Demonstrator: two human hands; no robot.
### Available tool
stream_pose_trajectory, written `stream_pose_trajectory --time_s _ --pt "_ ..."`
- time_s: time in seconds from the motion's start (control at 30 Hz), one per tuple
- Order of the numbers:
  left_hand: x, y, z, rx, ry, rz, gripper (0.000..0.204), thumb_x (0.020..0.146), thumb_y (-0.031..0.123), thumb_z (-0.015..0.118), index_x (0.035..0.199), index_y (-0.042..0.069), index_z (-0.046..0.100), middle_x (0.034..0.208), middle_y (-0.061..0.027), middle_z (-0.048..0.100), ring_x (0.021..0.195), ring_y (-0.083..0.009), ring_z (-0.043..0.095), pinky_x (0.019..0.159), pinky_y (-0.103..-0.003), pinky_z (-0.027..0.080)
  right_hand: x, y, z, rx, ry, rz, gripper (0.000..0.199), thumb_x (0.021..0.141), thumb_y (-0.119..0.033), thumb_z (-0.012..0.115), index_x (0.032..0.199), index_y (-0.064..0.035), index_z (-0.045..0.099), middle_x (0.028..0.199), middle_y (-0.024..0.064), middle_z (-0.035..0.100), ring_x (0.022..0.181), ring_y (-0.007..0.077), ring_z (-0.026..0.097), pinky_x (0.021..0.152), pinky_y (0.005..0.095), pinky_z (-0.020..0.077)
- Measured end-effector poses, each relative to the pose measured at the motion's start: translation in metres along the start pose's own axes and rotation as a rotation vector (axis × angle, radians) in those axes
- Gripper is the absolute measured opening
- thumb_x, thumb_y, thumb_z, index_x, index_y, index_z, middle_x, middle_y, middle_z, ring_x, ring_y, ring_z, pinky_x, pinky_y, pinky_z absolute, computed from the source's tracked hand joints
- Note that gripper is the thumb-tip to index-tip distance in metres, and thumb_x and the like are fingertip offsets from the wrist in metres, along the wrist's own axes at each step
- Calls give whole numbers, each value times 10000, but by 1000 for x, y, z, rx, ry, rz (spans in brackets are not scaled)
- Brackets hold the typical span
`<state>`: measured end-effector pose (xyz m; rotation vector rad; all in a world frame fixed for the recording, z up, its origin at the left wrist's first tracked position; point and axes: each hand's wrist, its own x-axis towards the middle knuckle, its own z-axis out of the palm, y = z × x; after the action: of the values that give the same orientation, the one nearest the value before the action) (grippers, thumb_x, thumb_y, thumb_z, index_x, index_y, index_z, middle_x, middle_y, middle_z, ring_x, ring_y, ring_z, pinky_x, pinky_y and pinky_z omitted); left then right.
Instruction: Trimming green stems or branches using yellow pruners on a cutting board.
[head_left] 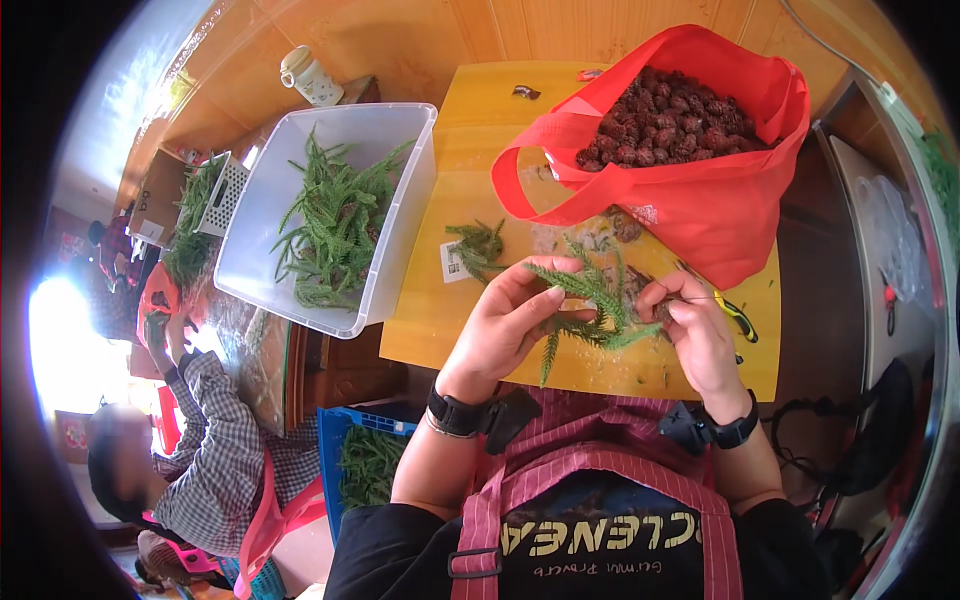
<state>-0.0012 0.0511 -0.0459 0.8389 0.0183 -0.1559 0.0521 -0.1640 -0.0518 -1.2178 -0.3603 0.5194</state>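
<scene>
Both hands hold a green sprig with feathery, needle-like fronds above the yellow tabletop. The left hand has its grip clamped on the fronds; the right hand pinches the stem end, near a red bag of dark brown cones.

A yellow table stands at centre on an orange wood floor. Bright daylight glares at nine o'clock; a dark cabinet sits at three.
</scene>
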Motion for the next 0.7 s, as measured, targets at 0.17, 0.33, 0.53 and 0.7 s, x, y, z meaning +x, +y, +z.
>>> stream_pose_trajectory --time_s 0.17,0.33,0.53,0.7 --pt "-1 -10 0 30 -2 -14 191 873 -20 451 1060 13 475 1043 -98 557 955 -240 598 852 -365 494 -1 -2 11 55 3 67 152 854 -181 504 874 -41 446 915 57 498 803 112 443 760 228 368" --pt "-1 -10 12 73 2 9 194 859 -31 472 1047 16 478 1016 -94 558 931 -215 599 865 -360 487 -4 2 14 -319 -27 -36 326 727 -50 691 892 -70 410 886 7 470 792 60 412 737 207 362" --pt "-3 -12 16 90 10 27 264 813 -70 531 1057 15 478 1060 -71 531 952 -185 582 888 -357 478 -5 1 19 -53 119 18 183 798 -28 586 929 -48 461 872 -17 524 784 38 477 728 195 389" --pt "-5 -7 23 164 29 -26 321 796 -74 561 1094 12 474 1084 -61 512 967 -169 570 891 -349 483 -5 -5 25 -8 193 -33 201 811 20 583 853 -72 409 765 -37 437 655 12 398 585 164 338"
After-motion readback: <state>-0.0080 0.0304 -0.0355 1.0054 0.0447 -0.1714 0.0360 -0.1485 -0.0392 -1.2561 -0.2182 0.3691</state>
